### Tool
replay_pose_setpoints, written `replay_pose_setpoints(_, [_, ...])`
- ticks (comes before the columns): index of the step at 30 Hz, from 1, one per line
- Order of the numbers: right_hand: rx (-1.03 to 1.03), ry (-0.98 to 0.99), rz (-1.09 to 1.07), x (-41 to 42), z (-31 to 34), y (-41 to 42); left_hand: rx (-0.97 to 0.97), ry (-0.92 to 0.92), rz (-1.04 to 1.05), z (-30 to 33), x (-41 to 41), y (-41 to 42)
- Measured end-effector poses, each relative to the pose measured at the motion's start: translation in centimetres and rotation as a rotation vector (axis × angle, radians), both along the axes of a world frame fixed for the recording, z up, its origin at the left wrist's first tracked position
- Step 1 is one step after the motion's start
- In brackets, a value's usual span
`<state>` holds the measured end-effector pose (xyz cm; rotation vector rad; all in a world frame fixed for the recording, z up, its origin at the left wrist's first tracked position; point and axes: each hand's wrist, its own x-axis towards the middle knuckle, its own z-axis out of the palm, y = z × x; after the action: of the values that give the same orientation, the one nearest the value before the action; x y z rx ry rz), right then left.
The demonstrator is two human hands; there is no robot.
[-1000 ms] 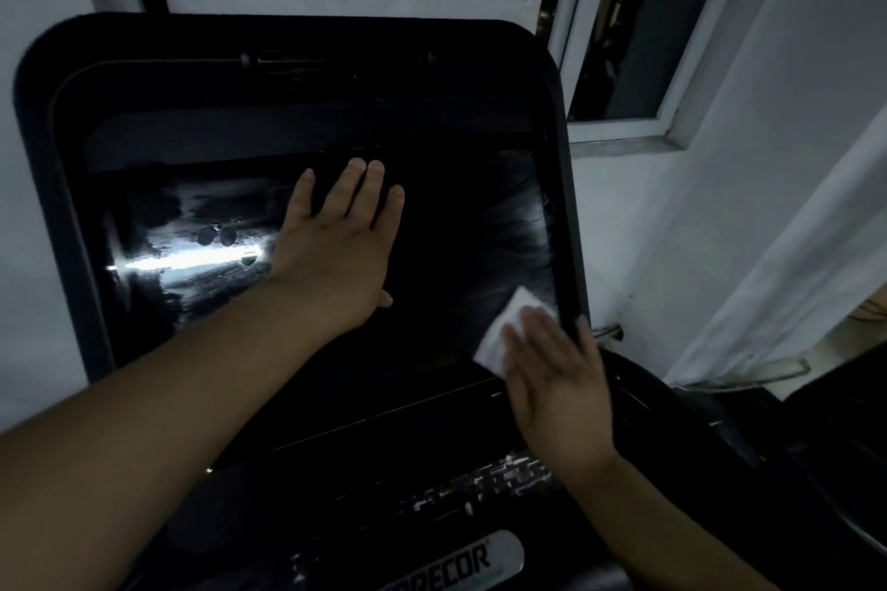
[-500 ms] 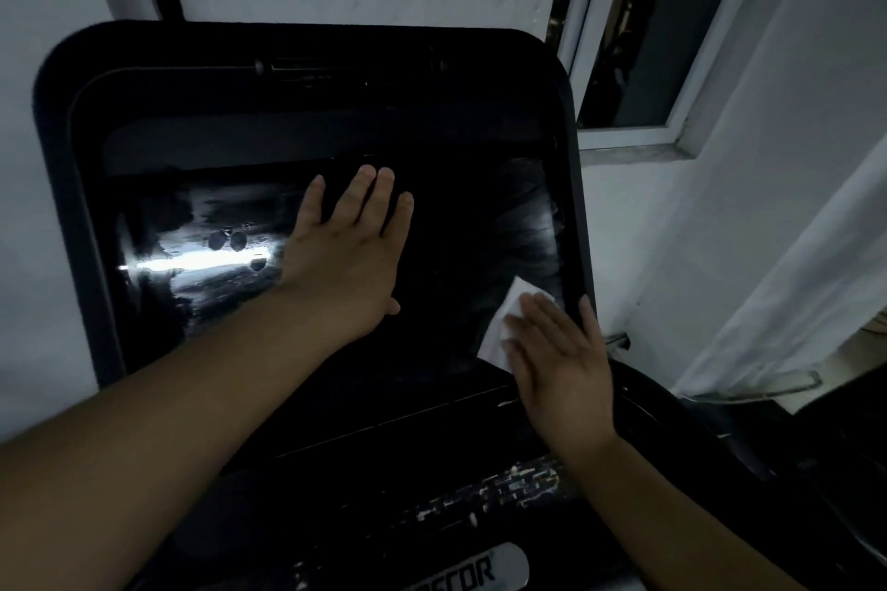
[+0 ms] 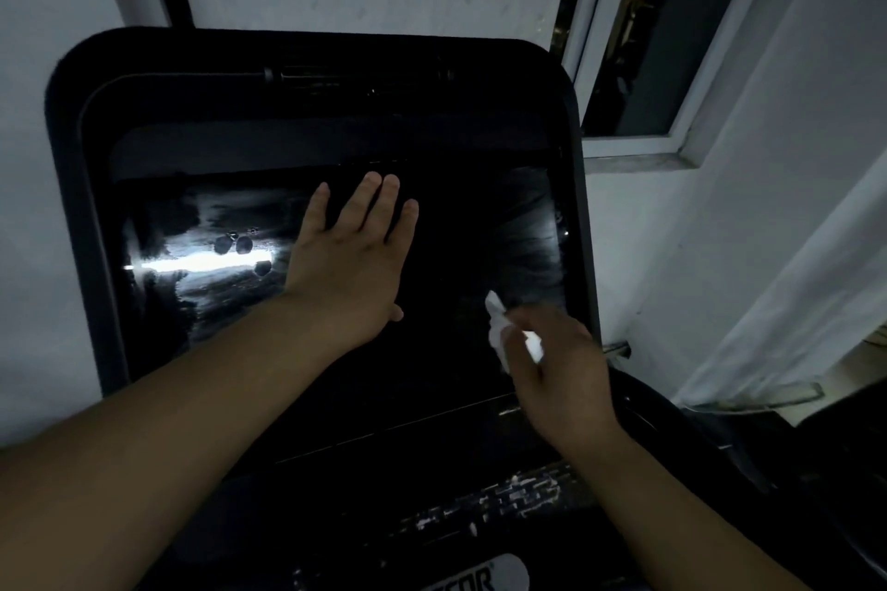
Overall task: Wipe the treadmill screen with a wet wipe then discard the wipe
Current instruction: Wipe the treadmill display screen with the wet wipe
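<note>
Item: treadmill screen [image 3: 456, 254], black, glossy, set in a dark rounded frame [image 3: 72, 206]. We noted wet streaks and a bright reflected bar on its left half.

Item: left hand [image 3: 353, 254]. We found it flat against the middle of the screen, fingers straight and spread, holding nothing.

Item: right hand [image 3: 557, 365], at the screen's lower right corner. We saw its fingers curled round the wet wipe [image 3: 499, 326].

Item: wet wipe, white, crumpled, poking out above the right hand, close to the glass; we could not tell whether it touched.

Item: window [image 3: 638, 38], upper right; white curtain [image 3: 792, 293] beside it.
</note>
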<state>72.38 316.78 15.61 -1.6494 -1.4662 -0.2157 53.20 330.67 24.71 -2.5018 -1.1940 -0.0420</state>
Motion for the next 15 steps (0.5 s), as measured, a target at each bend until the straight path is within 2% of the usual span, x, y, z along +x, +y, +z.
replay_pose_setpoints(3, [-0.159,0.428,0.115,0.7,3.1,0.7,0.001,-0.003,-0.001,0.0,0.0,0.0])
replay_pose_setpoints(5, [-0.222,0.456,0.121,1.9,3.4,1.8,0.000,-0.007,-0.006,0.0,0.0,0.0])
replay_pose_setpoints(7, [-0.218,0.264,0.022,2.7,2.7,2.7,-0.006,-0.013,-0.007,0.0,0.0,0.0])
replay_pose_setpoints(11, [0.008,-0.166,-0.188,3.0,1.0,3.4,-0.024,-0.006,-0.004,0.1,-0.1,-0.1])
replay_pose_setpoints(15, [0.136,-0.391,-0.244,1.4,0.2,3.7,-0.025,-0.010,-0.003,0.2,0.0,0.0])
